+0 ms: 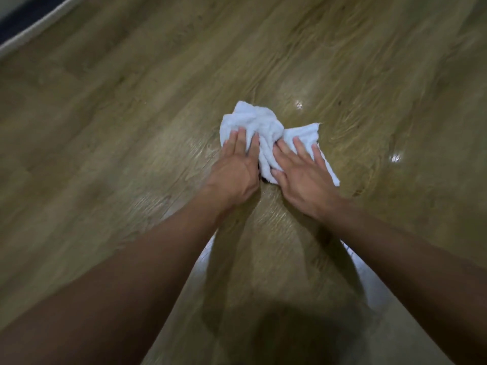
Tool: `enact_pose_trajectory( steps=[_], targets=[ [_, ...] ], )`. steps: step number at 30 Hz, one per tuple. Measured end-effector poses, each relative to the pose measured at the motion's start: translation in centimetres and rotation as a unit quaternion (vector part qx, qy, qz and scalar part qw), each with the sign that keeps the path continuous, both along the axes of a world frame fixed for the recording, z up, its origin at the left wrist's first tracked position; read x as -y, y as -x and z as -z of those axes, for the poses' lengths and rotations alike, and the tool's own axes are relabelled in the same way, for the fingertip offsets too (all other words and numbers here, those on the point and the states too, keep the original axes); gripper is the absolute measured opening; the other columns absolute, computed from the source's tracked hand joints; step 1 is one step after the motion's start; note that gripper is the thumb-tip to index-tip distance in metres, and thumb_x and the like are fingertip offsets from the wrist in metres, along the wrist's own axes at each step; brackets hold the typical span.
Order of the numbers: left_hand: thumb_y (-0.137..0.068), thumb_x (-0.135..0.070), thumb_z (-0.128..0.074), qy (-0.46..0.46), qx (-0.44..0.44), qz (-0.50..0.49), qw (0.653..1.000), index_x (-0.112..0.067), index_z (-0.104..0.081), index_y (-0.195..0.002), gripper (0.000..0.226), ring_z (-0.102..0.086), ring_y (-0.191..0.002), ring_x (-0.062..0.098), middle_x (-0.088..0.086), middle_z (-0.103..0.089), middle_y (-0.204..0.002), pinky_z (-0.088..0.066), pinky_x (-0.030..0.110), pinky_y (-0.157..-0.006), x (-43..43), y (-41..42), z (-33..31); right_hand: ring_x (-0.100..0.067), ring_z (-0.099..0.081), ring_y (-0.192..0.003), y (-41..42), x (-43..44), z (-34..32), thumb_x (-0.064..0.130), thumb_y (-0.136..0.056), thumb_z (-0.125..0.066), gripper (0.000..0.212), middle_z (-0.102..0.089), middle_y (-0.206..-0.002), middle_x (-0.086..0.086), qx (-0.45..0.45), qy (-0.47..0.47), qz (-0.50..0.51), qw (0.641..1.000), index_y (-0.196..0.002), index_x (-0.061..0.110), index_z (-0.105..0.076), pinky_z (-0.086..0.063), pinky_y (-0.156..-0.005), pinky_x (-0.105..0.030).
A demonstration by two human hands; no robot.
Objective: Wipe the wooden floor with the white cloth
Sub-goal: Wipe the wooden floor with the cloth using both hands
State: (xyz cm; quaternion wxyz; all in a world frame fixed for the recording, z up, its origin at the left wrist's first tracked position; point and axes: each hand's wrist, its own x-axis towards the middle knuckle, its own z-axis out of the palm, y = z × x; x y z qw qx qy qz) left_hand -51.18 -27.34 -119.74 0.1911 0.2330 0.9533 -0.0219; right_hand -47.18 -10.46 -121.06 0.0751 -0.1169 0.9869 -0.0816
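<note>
Wiping looks under way: left hand [237, 164] and right hand [303, 167] press flat, fingers nearly straight, on the bunched white cloth [259, 127] lying on the wooden floor [131, 127]. Next stroke likely needs steady downward pressure while sliding across the boards.

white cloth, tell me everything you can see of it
The white cloth looks like soft terry towelling. It is crumpled into a bunched, creased heap rather than spread flat, with a frayed edge at its upper right corner. It lies on the wooden floor. The left hand presses straight fingers on its left part, and the right hand lies flat with fingers spread on its right part. A strip sticks out beyond the right hand.
</note>
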Motion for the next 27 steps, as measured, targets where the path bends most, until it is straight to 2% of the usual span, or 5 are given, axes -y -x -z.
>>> enact_pose_trajectory(
  steps=[3,7,14,18,27],
  targets=[
    [-0.085,-0.037,0.003,0.009,-0.007,0.005,1.0,0.005,0.012,-0.148,0.076,0.013,-0.145,0.041,0.027,0.011,-0.156,0.0,0.047,-0.119,0.0,0.4,-0.2,-0.022,-0.006,-0.147,1.5,-0.2,-0.1,0.037,-0.102,-0.022,0.054,-0.011,-0.16,0.006,0.027,-0.028,-0.009,0.999,-0.151,0.02,-0.012,-0.005,-0.116,-0.051],
    [-0.1,-0.032,-0.029,-0.037,0.004,-0.077,0.996,0.002,0.004,-0.15,0.069,0.008,-0.146,0.038,0.026,0.006,-0.157,0.0,0.044,-0.12,-0.5,4.1,-1.6,-0.025,0.007,-0.147,7.4,0.7,-0.5,0.043,-0.102,-0.02,0.059,0.007,-0.16,0.009,0.097,0.002,0.029,0.995,-0.152,0.022,0.003,0.001,-0.115,-0.056],
    [-0.097,-0.035,-0.023,-0.009,-0.004,-0.071,0.997,-0.001,0.004,-0.151,0.07,0.006,-0.147,0.038,0.025,0.004,-0.158,-0.003,0.045,-0.12,0.9,2.3,-0.9,-0.031,-0.013,-0.145,3.4,3.1,-0.3,0.028,-0.097,-0.035,0.058,-0.017,-0.158,0.001,0.015,-0.003,-0.006,1.0,-0.15,0.018,-0.016,-0.009,-0.113,-0.054],
    [-0.091,-0.038,-0.007,-0.008,-0.019,-0.078,0.997,-0.003,0.005,-0.152,0.071,0.008,-0.147,0.036,0.02,0.005,-0.159,-0.002,0.044,-0.12,1.6,1.6,-0.5,-0.029,-0.011,-0.146,5.4,2.1,-0.4,0.036,-0.099,-0.029,0.057,-0.012,-0.159,0.004,0.053,-0.013,-0.032,0.998,-0.151,0.019,-0.012,-0.012,-0.112,-0.056],
    [-0.1,-0.038,-0.03,-0.054,0.011,-0.161,0.985,-0.003,0.004,-0.151,0.071,0.009,-0.147,0.034,0.022,0.007,-0.158,0.0,0.042,-0.121,3.7,5.6,-1.8,-0.031,-0.002,-0.146,8.3,8.0,-0.5,0.036,-0.098,-0.026,0.059,-0.007,-0.16,0.004,0.054,0.01,0.099,0.994,-0.151,0.018,-0.008,-0.003,-0.114,-0.058]
  ],
)
